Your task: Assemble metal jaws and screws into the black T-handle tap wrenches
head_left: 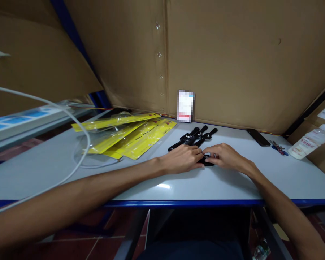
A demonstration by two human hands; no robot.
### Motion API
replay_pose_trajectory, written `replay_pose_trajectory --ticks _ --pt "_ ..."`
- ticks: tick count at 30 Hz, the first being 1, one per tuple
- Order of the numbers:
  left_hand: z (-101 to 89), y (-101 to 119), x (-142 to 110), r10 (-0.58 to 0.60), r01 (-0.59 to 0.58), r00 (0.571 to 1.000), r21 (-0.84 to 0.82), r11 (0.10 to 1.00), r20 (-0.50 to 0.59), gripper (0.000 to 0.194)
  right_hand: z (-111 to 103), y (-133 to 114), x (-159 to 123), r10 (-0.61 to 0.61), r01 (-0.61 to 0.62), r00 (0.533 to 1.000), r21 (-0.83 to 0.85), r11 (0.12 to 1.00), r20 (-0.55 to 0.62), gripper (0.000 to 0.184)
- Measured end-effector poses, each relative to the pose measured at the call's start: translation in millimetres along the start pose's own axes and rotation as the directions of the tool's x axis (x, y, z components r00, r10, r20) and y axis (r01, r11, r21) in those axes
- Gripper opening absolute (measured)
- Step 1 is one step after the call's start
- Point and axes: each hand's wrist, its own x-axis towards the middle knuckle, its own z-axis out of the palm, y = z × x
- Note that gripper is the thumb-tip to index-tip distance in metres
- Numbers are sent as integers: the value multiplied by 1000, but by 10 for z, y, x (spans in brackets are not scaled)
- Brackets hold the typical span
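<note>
My left hand (pixel 184 158) lies low over the table, its fingers closed over one end of a black spokeshave. Close beside it, my right hand (pixel 225 156) is bent with thumb and fingers pinched at the middle of the same spokeshave (pixel 209 164). Most of that tool is hidden under my hands. Just beyond my fingers lie several more black spokeshaves (pixel 188 137) in a loose group, with small shiny screws at their middles.
Yellow-edged clear plastic packages (pixel 141 141) are heaped left of the spokeshaves. A lit screen (pixel 185 105) leans on the cardboard wall (pixel 219 65). A dark phone (pixel 258 138), keys (pixel 278 148) and a white bottle (pixel 308 142) lie rightward. A white cable (pixel 88 139) loops at left.
</note>
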Motion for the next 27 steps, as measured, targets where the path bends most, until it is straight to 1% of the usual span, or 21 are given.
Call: replay_pose_trajectory --ticks 3,5,7,8,10,16,20,22,27 --pt "19 -1 -2 5 -5 1000 9 1000 -23 37 62 5 25 -11 9 998 -31 999 -67 11" --pt "24 1 -5 7 -7 999 14 1000 -50 38 100 0 44 15 -21 994 -57 998 -105 14" --pt "20 4 -7 13 -12 997 20 1000 -72 37 125 -12 58 49 -59 989 -63 996 -139 12" --pt "17 5 -8 15 -13 997 23 1000 -77 36 131 -21 62 64 -74 987 -61 995 -151 10" --pt "14 5 -6 19 -17 997 27 999 -74 36 128 -42 63 82 -93 984 -63 994 -157 13" --pt "28 1 2 21 -20 998 17 1000 -58 36 32 -40 12 53 -63 993 -93 994 -107 17" --pt "13 2 -3 16 -16 999 7 1000 -43 37 -33 11 -18 -6 6 1000 -35 999 4 21" --pt "0 4 -4 10 -10 1000 8 1000 -30 38 -47 26 -18 -4 5 999 -16 1000 46 19" --pt "-12 4 -1 8 -8 1000 14 1000 -18 38 -43 67 7 41 -45 997 59 997 66 22"
